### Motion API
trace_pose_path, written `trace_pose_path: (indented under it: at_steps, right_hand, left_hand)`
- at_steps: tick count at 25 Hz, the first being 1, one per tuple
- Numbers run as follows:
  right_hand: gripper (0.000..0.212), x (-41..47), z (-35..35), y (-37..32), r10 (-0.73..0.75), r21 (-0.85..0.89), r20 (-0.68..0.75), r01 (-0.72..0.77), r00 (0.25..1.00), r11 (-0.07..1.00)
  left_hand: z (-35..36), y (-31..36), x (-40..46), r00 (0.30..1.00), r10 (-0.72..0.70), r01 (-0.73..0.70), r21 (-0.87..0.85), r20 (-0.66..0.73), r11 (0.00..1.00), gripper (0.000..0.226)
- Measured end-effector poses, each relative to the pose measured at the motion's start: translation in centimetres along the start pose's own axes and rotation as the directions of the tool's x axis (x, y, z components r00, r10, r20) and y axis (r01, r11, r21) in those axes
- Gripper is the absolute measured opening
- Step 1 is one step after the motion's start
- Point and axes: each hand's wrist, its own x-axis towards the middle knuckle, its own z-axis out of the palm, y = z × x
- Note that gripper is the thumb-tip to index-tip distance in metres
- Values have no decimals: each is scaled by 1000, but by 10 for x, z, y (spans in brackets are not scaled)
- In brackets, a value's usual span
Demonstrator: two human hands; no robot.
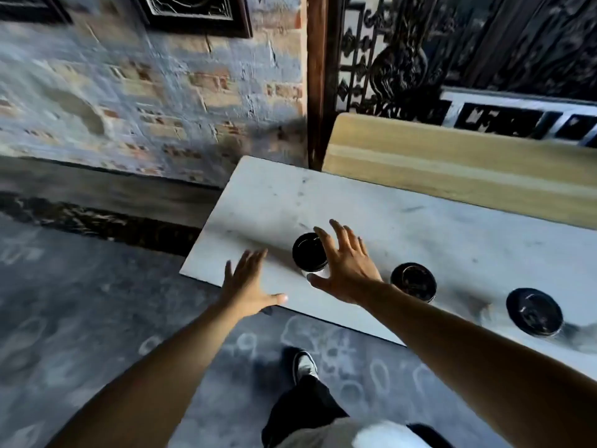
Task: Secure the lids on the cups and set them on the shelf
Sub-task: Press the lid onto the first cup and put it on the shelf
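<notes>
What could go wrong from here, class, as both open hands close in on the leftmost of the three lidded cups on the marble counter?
1. The leftmost cup stands near the counter's left end; a nudge from the right hand might tip it toward the edge.
2. The left hand hovers apart, so a one-sided press on the lid could tilt the cup.
3. The right forearm passes close by the middle cup and may knock it.

Three lidded cups [414,281] apparently in a row on table [452,240]

A weathered brick wall [155,92] (paint patchy) stands behind; a wooden bench back [452,156], a dark patterned floor [80,318].
</notes>
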Motion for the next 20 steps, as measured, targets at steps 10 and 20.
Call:
trace_pose_path:
  at_steps: [10, 20]
  right_hand:
    - [60, 30, 13, -11, 64, 73, -4, -63, 998, 995]
    - [63, 26, -18, 19, 237, 583, 82, -239, 968, 777]
  left_hand:
    - [29, 55, 54, 992, 46, 24, -544, 115, 839, 66]
    - [-13, 71, 24, 992, 75, 2, -619, 99, 785, 54]
